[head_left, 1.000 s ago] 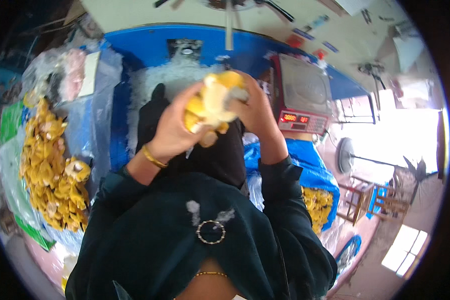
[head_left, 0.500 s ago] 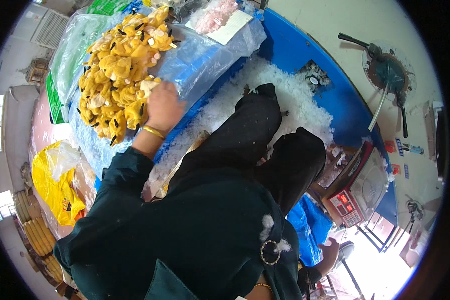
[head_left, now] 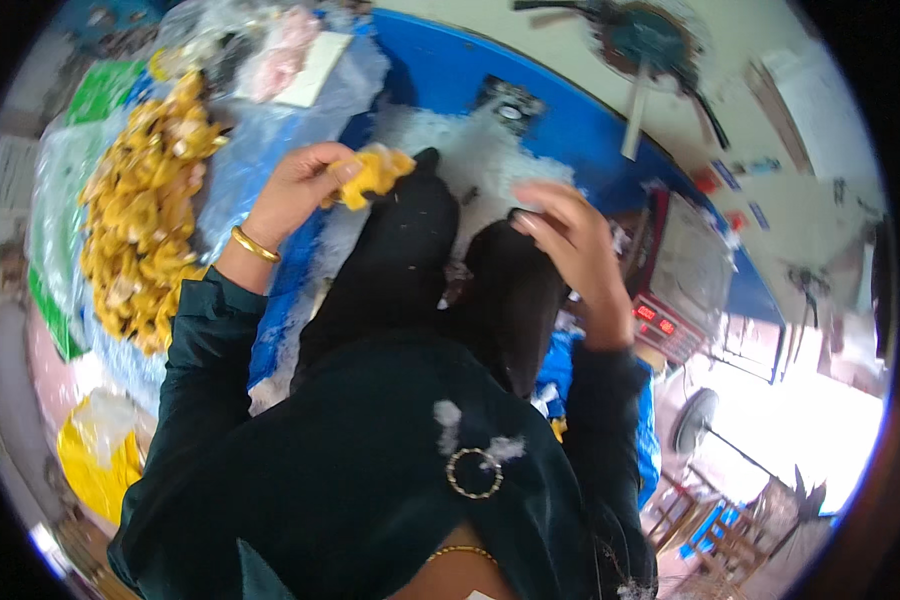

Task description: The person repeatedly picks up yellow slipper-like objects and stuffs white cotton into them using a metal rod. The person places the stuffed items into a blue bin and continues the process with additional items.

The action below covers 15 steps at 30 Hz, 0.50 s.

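Observation:
Pinched in my left hand is one small yellow plush piece with a dark tip, limp as if unfilled. It hangs over my left knee. My right hand hovers above my right knee, fingers stretched out and slightly blurred, holding nothing. To the left lies a heap of similar yellow plush pieces on clear plastic sheeting. White fluffy stuffing fills the blue bin around my legs.
A pink fluffy piece rests on paper at the upper left. Upper right, a metal fixture with black handles and a pipe juts from the pale panel. A red-display scale stands at right. A yellow bag lies lower left.
My left hand has come away from the heap to the right, carrying a yellow plush piece. My right hand has risen from the lower right to above my knee. The view has shifted.

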Each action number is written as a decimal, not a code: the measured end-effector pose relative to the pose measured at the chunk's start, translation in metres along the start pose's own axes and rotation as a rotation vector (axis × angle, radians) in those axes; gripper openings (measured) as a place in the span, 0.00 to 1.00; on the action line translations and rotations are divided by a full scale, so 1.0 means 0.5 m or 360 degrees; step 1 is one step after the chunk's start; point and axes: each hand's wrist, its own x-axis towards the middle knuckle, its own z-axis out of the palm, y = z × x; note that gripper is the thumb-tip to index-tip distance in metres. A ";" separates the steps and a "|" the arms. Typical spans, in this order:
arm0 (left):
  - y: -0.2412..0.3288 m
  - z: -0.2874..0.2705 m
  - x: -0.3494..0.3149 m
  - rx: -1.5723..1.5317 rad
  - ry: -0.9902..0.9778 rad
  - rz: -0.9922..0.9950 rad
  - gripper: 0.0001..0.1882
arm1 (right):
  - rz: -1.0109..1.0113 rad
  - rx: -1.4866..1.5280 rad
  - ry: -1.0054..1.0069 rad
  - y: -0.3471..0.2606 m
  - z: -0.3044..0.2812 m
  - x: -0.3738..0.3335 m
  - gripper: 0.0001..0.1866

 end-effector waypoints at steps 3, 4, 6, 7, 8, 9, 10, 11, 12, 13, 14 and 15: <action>0.051 0.115 0.040 0.0026 -0.0445 0.0220 0.06 | 0.0146 0.0546 -0.0239 -0.043 0.032 0.079 0.14; 0.067 0.140 0.051 0.0000 -0.0557 0.0229 0.05 | 0.0250 0.0639 -0.0427 -0.034 0.026 0.088 0.13; 0.091 0.170 0.071 0.0059 -0.0709 0.0232 0.06 | 0.0442 0.0327 -0.0825 -0.019 -0.001 0.085 0.12; 0.096 0.182 0.079 0.0091 -0.0768 0.0232 0.06 | 0.0594 0.0391 -0.0742 -0.017 -0.005 0.074 0.12; 0.097 0.196 0.085 0.0010 -0.0868 0.0163 0.07 | 0.0331 0.0264 -0.0583 -0.004 -0.014 0.061 0.11; 0.097 0.211 0.089 -0.0071 -0.0967 0.0092 0.08 | 0.0069 0.0131 -0.0428 0.014 -0.023 0.045 0.11; 0.094 0.224 0.094 -0.0150 -0.1063 0.0019 0.08 | -0.0192 -0.0005 -0.0277 0.027 -0.031 0.031 0.10; 0.084 0.237 0.103 -0.0100 -0.1130 0.0029 0.10 | -0.0179 -0.0062 -0.0105 0.034 -0.038 0.012 0.09; 0.084 0.250 0.110 -0.0094 -0.1209 0.0069 0.10 | -0.0184 -0.0214 0.0011 0.037 -0.050 -0.005 0.08; 0.089 0.263 0.116 -0.0081 -0.1285 0.0110 0.10 | -0.0195 -0.0365 0.0128 0.036 -0.062 -0.017 0.08; 0.093 0.274 0.122 -0.0068 -0.1359 0.0152 0.11 | -0.0206 -0.0516 0.0243 0.035 -0.075 -0.026 0.08; 0.099 0.282 0.134 0.0108 -0.1303 0.0198 0.11 | -0.0214 -0.0666 0.0361 0.031 -0.088 -0.030 0.09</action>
